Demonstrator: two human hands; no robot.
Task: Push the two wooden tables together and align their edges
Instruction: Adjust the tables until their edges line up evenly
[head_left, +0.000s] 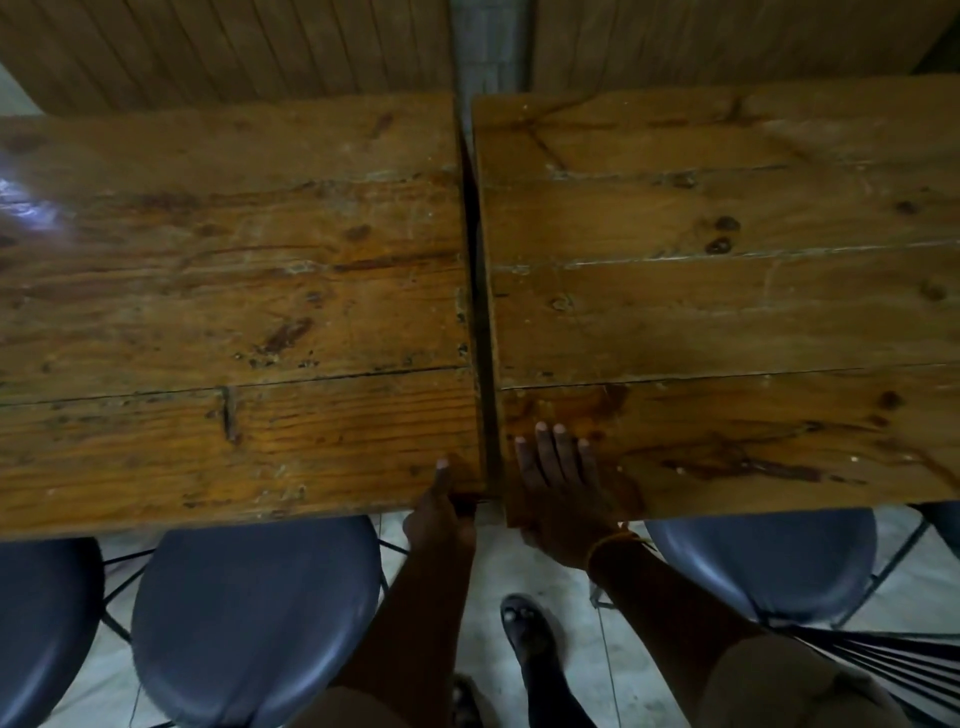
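Left hand (440, 512) grips the left table (234, 312) corner at six o'clock, right hand (563, 480) spread flat on the right table (727, 312); only a thin gap (480, 312) remains, fingers could get pinched there, and near edges may finish uneven

Left hand (439, 519) fingers under table edge (363, 512)
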